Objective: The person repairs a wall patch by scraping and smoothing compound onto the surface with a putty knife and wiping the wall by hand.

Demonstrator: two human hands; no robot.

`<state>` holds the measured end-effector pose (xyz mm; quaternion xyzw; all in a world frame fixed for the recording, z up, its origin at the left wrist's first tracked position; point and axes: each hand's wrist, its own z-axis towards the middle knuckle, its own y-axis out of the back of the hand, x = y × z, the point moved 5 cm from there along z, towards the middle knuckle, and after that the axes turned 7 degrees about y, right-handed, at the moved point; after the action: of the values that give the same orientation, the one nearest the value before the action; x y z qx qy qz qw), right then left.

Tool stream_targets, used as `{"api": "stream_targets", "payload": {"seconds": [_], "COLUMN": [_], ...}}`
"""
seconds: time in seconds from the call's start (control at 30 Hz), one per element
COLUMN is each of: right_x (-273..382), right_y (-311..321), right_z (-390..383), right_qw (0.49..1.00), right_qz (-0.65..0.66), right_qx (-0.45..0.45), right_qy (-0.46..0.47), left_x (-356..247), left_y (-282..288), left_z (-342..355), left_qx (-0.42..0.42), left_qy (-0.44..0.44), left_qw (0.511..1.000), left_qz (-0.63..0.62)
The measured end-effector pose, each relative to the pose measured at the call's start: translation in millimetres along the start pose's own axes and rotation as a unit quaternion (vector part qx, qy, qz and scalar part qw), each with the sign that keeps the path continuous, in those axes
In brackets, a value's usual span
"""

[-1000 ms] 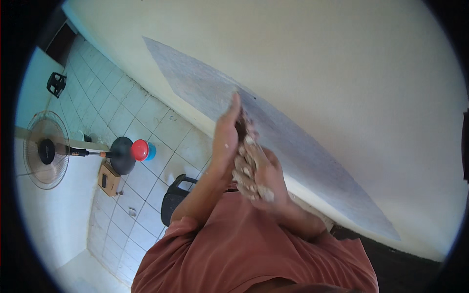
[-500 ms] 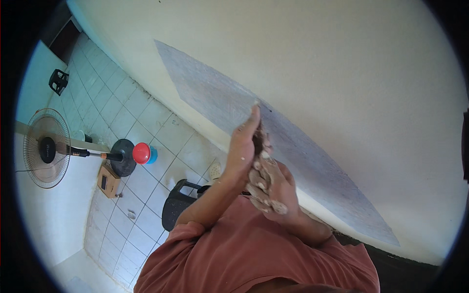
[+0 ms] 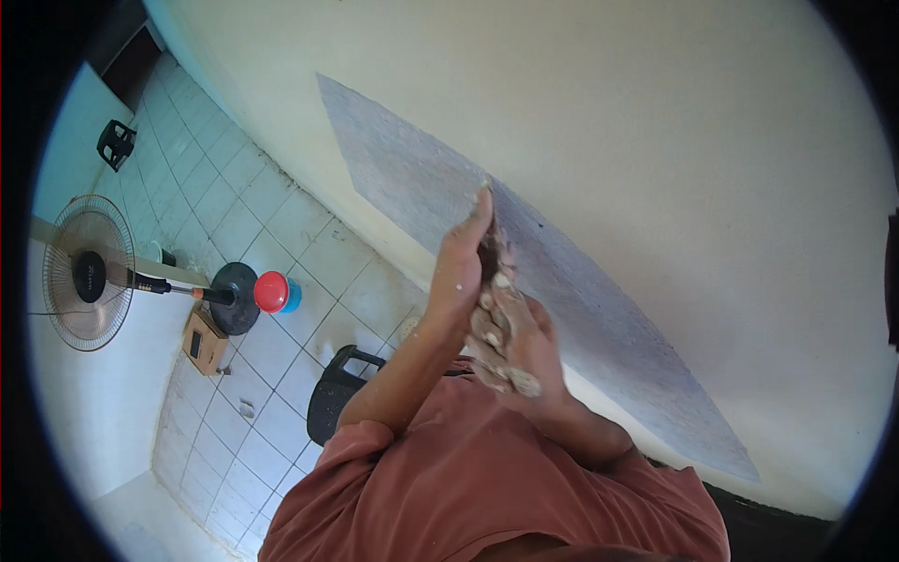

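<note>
Where the rust-red shirt (image 3: 487, 496) fills the lower edge, both forearms rise to the wall (image 3: 655, 140). The left hand (image 3: 459, 272) is flat and stretched, fingers together, its long axis pointing up toward the grey patch (image 3: 581, 290). The right hand (image 3: 510, 342), smeared with pale paste, presses against its palm, fingers curled; whether it grips anything I cannot tell. The patch's long axis slants from upper left to lower right. Far below stand a black bucket (image 3: 332, 398), a red-lidded tub (image 3: 274, 292) and a fan (image 3: 89, 273)
</note>
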<state>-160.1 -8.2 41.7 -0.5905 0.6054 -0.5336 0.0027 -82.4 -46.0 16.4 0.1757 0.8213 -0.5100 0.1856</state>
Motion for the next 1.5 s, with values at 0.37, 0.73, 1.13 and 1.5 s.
{"api": "stream_targets", "payload": {"seconds": [0.37,0.73,1.13,1.5], "right_x": [-4.4,-16.4,-24.4,-40.1], "right_y": [-18.7,-33.1,-33.3,-23.0], "right_z": [32.6,57.4,63.1,73.4], "right_qw": [0.999,0.999,0.999,1.0], "right_qz": [0.02,-0.008,0.009,-0.005], "right_qx": [0.042,0.031,0.051,0.023], "right_qy": [0.025,0.036,0.014,-0.014], "left_x": [-30.2,-53.9,-64.4,-43.3], "left_y": [15.2,36.0,49.6,86.2], "left_z": [10.4,20.6,28.5,47.7], "left_qx": [-0.014,-0.02,-0.088,-0.098], "left_qy": [-0.031,-0.028,-0.041,-0.106], "left_qw": [0.999,0.999,0.981,0.973], "left_qz": [0.0,0.008,0.166,0.179]}}
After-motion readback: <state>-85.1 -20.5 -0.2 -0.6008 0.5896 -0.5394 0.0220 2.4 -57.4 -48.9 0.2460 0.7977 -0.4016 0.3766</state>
